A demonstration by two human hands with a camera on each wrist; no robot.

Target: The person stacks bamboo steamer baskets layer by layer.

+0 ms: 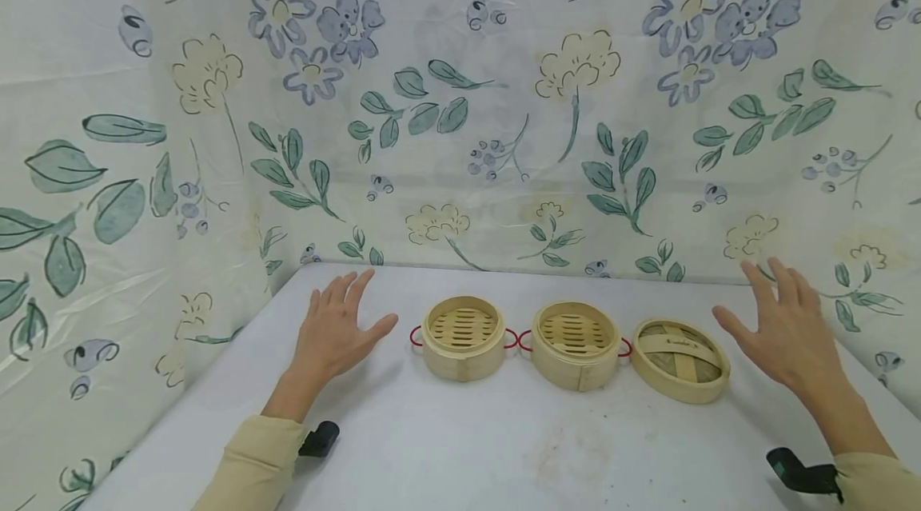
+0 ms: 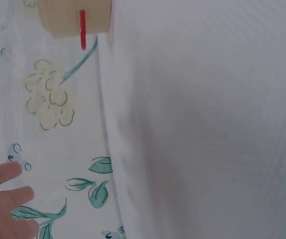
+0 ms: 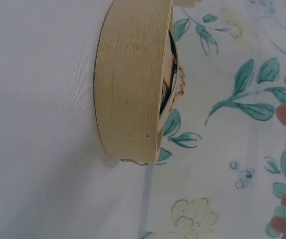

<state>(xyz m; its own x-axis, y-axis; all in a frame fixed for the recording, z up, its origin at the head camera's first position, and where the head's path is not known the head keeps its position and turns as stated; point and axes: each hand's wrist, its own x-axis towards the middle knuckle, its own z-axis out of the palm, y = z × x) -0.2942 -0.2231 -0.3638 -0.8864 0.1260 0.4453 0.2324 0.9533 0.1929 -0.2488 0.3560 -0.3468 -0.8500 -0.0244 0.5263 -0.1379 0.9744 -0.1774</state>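
Note:
Two round bamboo steamer baskets stand side by side on the white table. The left basket (image 1: 464, 367) and the middle basket (image 1: 576, 373) each have a slatted bottom and red loop handles. To their right lies a bamboo steamer lid (image 1: 679, 393) with a woven top and a band across it; its side fills much of the right wrist view. My left hand (image 1: 336, 335), fingers spread, hovers left of the left basket and holds nothing. Beyond the lid's right side, my right hand (image 1: 787, 331) is likewise spread and holds nothing.
A floral cloth (image 1: 504, 135) hangs behind the white table (image 1: 446, 447) and along its left side. Dark wrist-worn devices show at both sleeves, the left one (image 1: 320, 439) low over the tabletop. Faint brownish stains mark the table in front of the baskets.

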